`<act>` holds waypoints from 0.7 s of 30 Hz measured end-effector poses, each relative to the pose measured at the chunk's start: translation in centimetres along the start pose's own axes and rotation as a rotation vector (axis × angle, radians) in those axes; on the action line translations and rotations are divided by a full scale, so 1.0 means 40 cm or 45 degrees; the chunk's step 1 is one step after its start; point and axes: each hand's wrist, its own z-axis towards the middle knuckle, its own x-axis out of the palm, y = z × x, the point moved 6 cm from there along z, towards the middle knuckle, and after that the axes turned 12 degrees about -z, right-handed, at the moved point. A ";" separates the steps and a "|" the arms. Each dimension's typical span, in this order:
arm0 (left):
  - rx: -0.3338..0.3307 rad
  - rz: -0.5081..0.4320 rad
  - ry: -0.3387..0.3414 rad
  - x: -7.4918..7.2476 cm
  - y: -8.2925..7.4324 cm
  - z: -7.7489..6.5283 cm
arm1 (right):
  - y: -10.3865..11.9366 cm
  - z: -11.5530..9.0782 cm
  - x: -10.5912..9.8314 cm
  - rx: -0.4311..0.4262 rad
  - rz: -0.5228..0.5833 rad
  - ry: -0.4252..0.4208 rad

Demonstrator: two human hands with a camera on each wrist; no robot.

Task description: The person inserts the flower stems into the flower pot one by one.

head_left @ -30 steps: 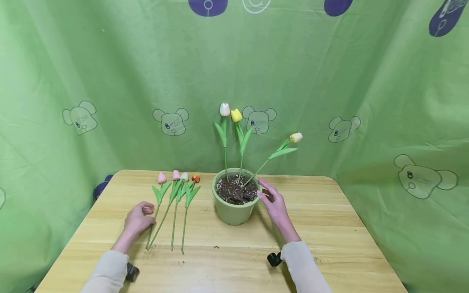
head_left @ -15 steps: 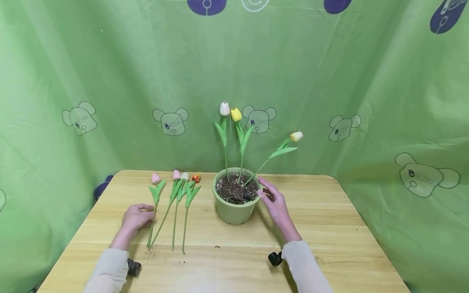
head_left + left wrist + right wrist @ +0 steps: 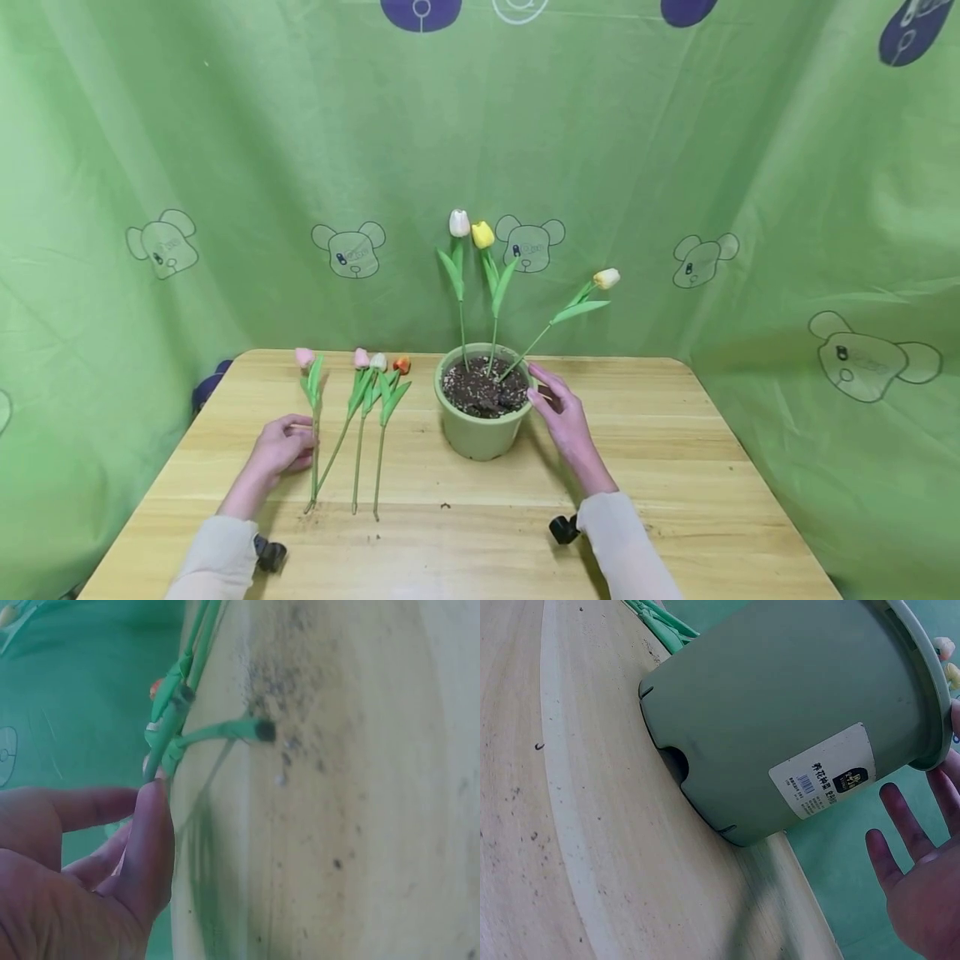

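A tulip with a pink bloom [image 3: 304, 358] is pinched by its green stem between the thumb and fingers of my left hand [image 3: 277, 450]. In the left wrist view the stem's cut end [image 3: 180, 697] points up past the fingertips of the left hand [image 3: 97, 877]. Beside it lie several more tulips, among them an orange-red one [image 3: 402, 365]. My right hand [image 3: 564, 421] holds the rim of a green flower pot [image 3: 480, 437] at its right side. The right wrist view shows the right hand's [image 3: 930, 877] lower fingers spread off the pot wall. Soil and three upright or leaning tulips fill the pot.
The wooden table [image 3: 675, 475] ends at a green curtain [image 3: 375, 150] behind it. Soil crumbs [image 3: 285, 690] are scattered on the tabletop. The yellow-white tulip [image 3: 606, 279] leans out to the right above the right hand.
The pink tulip's bloom has swung left, away from the other loose tulips, with its stem in my left hand. The right hand has stayed at the pot.
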 end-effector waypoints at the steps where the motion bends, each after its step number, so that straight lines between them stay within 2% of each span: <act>1: 0.007 -0.006 0.000 0.001 -0.002 -0.001 | -0.002 0.000 0.000 -0.001 0.000 -0.002; 7: 0.082 -0.028 0.001 0.014 -0.023 -0.010 | -0.002 -0.001 0.000 -0.013 0.002 -0.012; 15: 0.217 -0.071 0.028 0.051 -0.066 -0.027 | 0.001 0.000 -0.001 -0.019 -0.007 -0.014; 21: 0.261 -0.101 0.019 0.069 -0.085 -0.030 | -0.003 0.002 0.000 -0.009 0.012 -0.008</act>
